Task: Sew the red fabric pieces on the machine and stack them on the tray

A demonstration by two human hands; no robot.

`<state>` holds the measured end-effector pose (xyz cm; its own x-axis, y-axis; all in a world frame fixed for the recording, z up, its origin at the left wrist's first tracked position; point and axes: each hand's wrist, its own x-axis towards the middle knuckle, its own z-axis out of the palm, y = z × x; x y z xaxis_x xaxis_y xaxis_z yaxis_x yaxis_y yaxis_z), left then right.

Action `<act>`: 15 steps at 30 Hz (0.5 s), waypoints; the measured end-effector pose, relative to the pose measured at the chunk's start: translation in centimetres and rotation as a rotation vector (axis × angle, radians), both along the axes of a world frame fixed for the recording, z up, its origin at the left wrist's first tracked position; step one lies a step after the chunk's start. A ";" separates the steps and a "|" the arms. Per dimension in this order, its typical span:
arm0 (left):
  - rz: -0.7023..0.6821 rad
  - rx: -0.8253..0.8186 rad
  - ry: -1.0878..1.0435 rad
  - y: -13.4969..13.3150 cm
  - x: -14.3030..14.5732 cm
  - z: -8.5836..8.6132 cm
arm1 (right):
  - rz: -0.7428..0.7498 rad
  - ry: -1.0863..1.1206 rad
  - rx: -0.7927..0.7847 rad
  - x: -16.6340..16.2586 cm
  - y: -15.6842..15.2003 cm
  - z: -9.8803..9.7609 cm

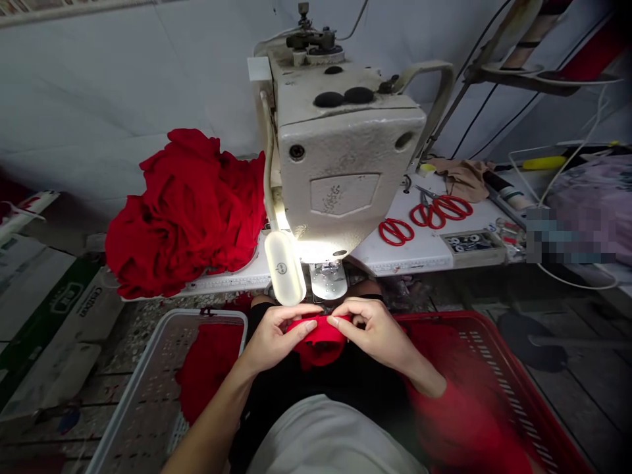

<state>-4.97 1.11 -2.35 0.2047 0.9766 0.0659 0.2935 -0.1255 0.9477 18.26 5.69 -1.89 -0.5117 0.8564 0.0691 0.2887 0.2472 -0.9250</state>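
Red cloth piece: soft, light, limp by the look; left hand and right hand both pinch its upper edge; near sewing machine.

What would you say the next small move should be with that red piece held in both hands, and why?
Probably lift the small red piece forward under the presser foot: both the left hand and right hand pinch its top edge just below the lit sewing machine.

Pale wall, speckled floor (worn), white table
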 end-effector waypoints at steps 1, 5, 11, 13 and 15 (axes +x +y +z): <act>-0.015 0.081 0.035 0.1 -0.1 0.2 | -0.016 -0.015 0.048 -0.2 -0.2 0.6; -0.015 0.279 0.109 0.5 -0.1 0.9 | -0.081 0.013 0.228 -0.5 -0.2 2.8; 0.130 0.087 0.041 1.9 0.9 1.6 | -0.225 0.097 0.070 -0.2 1.7 2.4; 0.206 0.010 0.006 2.5 1.3 1.9 | -0.242 0.153 -0.036 -0.1 2.5 1.8; 0.275 -0.008 -0.007 3.1 1.5 2.1 | -0.250 0.200 -0.088 0.0 3.2 1.6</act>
<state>-3.42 4.17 -0.25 -0.0692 0.9959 0.0580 0.3087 -0.0339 0.9505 18.27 8.86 -0.30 -0.2689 0.9608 0.0670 0.1404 0.1080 -0.9842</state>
